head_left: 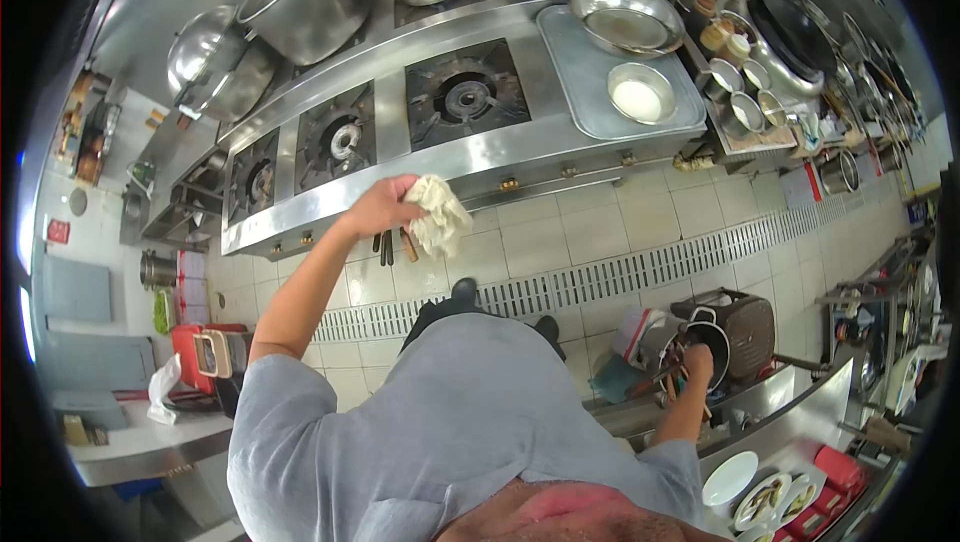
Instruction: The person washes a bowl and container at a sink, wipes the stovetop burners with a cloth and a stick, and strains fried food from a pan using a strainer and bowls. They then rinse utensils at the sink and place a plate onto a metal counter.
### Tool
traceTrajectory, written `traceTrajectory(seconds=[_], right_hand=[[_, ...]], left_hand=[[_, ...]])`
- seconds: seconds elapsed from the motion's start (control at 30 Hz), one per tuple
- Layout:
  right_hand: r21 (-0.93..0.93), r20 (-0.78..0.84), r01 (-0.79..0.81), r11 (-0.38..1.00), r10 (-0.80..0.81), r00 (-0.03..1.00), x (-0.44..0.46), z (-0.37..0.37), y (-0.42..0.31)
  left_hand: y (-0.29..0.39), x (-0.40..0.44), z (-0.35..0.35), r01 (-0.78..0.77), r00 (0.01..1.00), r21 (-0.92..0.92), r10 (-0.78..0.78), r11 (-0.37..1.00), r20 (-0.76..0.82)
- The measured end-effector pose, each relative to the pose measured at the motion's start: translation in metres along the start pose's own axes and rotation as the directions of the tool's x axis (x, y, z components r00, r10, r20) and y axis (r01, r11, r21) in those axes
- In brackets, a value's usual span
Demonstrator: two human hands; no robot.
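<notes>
Left hand (383, 207): grip closed on a crumpled pale cloth (438, 218), pinched between thumb and fingers; the loose part of the cloth hangs below the fingertips. In this view the hand lies at the front edge of the stove (390, 160), with several dark handles (386, 248) and a brown one showing just below. Right hand (698, 362): lowered at the person's right side, fingers curled among long utensils (668, 373) at a metal pot (722, 326); how far the grip is closed, and on which utensil, cannot be told. A brown stool (752, 332) is just beside the pot.

Stove top: three burners (468, 98) in a row, bare of pans. To their right, a gray tray (572, 92) carries a wide metal pan (627, 20) and a smaller bowl (641, 79) with white contents. Lower right: white plates (730, 478), some bearing food, near red containers (838, 469).
</notes>
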State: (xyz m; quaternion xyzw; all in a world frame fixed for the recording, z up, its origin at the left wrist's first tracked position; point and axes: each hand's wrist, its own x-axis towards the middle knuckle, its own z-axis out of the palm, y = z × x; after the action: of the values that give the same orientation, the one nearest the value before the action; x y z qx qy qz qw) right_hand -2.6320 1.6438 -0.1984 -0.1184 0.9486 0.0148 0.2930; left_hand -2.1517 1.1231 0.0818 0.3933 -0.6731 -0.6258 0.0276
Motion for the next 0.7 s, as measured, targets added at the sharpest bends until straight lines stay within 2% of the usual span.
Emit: traceTrajectory(seconds=[0.03,0.07,0.13,0.17,0.2,0.23,0.3,0.37,0.47,0.53,0.57,0.6,0.63,0.67,0.7], right_hand=[[-0.031,0.001,-0.018,0.999,0.018,1.0,-0.016,-0.023,0.001],[-0.141,-0.006,0.107,0.984,-0.109,0.994,-0.011,-0.028,0.036],[-0.373,-0.019,0.325,0.869,-0.357,0.934,-0.004,-0.039,0.101],[-0.345,-0.006,0.296,0.891,-0.318,0.948,-0.075,-0.103,0.063],[-0.554,-0.065,0.355,0.753,-0.465,0.883,-0.067,-0.096,0.129],[-0.371,-0.17,0.195,0.908,-0.272,0.947,-0.14,-0.152,0.085],[-0.234,-0.379,0.247,0.94,-0.322,0.867,-0.218,-0.201,0.072],[0.1,-0.216,0.087,0.991,-0.064,0.974,-0.284,-0.249,0.013],[0.356,-0.379,0.366,0.859,-0.226,0.898,-0.358,-0.261,-0.113],[0.249,-0.383,0.477,0.843,-0.366,0.848,-0.372,-0.247,-0.2],[0.328,-0.32,0.47,0.819,-0.372,0.871,-0.38,-0.235,-0.262],[0.195,-0.361,0.639,0.744,-0.551,0.752,-0.37,-0.209,-0.303],[0.264,-0.278,0.657,0.707,-0.596,0.753,-0.361,-0.19,-0.343],[0.16,-0.231,0.682,0.714,-0.644,0.729,-0.361,-0.177,-0.394],[0.113,-0.296,0.764,0.635,-0.713,0.636,-0.349,-0.154,-0.434]], left_hand=[[-0.004,0.009,-0.018,-0.033,0.999,0.011,0.033,0.999,0.0],[0.0,0.016,-0.032,-0.08,0.996,-0.006,0.08,0.997,-0.035],[0.012,0.031,-0.066,-0.141,0.985,-0.043,0.136,0.989,-0.105],[0.018,0.042,-0.087,-0.153,0.98,-0.065,0.143,0.986,-0.138],[0.026,0.052,-0.109,-0.184,0.969,-0.105,0.162,0.977,-0.186],[0.034,0.063,-0.132,-0.217,0.956,-0.143,0.18,0.966,-0.233],[0.051,0.09,-0.188,-0.287,0.929,-0.138,0.24,0.948,-0.281],[0.07,0.118,-0.247,-0.346,0.871,0.029,0.333,0.938,-0.361],[0.069,0.174,-0.323,-0.426,0.801,-0.016,0.369,0.905,-0.471],[0.04,0.204,-0.357,-0.373,0.801,0.083,0.366,0.924,-0.473],[0.022,0.212,-0.37,-0.334,0.803,0.133,0.356,0.933,-0.478],[0.006,0.205,-0.372,-0.305,0.818,0.231,0.379,0.924,-0.434],[-0.015,0.19,-0.371,-0.266,0.857,0.205,0.328,0.942,-0.397],[-0.032,0.17,-0.367,-0.227,0.891,0.185,0.281,0.956,-0.357],[-0.071,0.161,-0.374,-0.249,0.946,0.118,0.268,0.961,-0.183]])
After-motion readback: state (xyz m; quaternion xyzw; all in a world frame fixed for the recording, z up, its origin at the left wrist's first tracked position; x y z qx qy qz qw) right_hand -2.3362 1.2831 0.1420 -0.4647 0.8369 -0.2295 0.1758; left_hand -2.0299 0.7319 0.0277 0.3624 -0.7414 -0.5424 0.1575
